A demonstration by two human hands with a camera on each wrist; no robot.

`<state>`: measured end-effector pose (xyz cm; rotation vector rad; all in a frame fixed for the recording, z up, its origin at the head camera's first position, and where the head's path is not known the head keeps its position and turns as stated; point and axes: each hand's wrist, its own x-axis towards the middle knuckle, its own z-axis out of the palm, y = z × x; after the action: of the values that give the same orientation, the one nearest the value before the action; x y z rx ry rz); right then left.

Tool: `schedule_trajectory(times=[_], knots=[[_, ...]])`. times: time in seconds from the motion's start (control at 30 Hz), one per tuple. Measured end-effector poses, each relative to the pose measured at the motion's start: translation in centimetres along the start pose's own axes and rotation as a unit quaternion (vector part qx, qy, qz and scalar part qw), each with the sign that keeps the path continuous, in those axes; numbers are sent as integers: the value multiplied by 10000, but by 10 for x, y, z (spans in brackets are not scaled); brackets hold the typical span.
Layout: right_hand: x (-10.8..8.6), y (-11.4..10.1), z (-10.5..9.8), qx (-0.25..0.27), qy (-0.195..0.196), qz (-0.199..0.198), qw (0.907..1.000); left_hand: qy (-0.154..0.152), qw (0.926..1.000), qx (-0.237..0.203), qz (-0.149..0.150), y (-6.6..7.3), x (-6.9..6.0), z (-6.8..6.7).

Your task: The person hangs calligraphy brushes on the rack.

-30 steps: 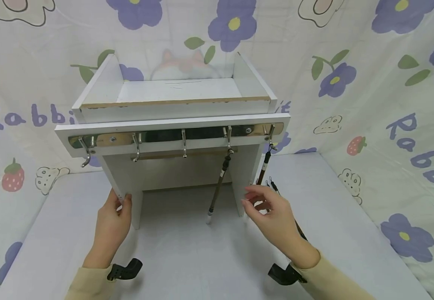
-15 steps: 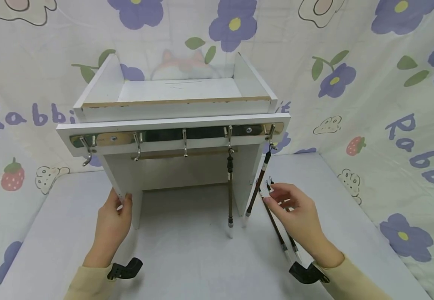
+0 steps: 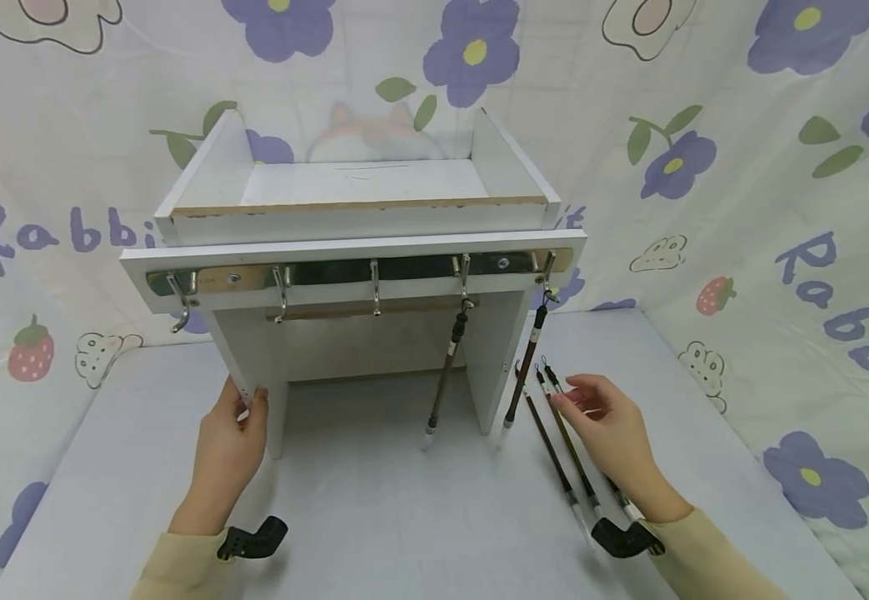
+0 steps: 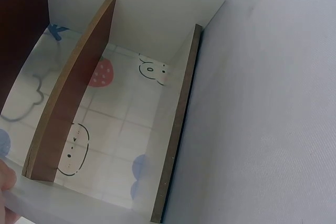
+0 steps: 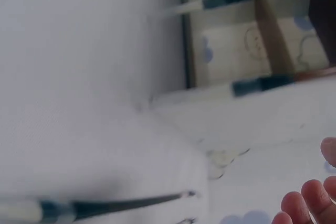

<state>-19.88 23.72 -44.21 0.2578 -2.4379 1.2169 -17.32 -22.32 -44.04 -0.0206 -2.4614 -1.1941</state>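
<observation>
My left hand grips the lower front edge of the left side panel of a white shelf. Along the shelf's front runs a shiny metal rail with several hooks. A calligraphy brush dangles by its loop from the second hook from the right, tilted, white tip down. Another hanging brush is on the rightmost hook. My right hand hovers beside several brushes lying on the table, such as this lying brush, fingers loosely curled and holding nothing. A third lying brush is partly hidden under the right hand.
The white table extends around the shelf. Behind and to the right hangs a cloth printed with flowers and letters. A divider and a back strip show inside the shelf in the left wrist view.
My right hand has moved right, away from the hanging brushes to those lying on the table. The brush on the second hook from the right swings. My left hand keeps its grip.
</observation>
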Motion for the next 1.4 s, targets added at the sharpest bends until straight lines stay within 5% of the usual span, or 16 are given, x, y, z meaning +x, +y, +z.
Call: schedule_trajectory(times=[0.37, 0.87, 1.4], knots=[[-4, 44, 3, -412, -47, 394, 9984, -16, 10000, 2, -21, 0, 0, 1], [-12, 71, 3, -628, -434, 1277, 9889, -17, 9999, 10, -102, 0, -1, -1], [-14, 83, 4, -820, -832, 1589, 9804, -14, 10000, 11, -62, 1, -1, -1]])
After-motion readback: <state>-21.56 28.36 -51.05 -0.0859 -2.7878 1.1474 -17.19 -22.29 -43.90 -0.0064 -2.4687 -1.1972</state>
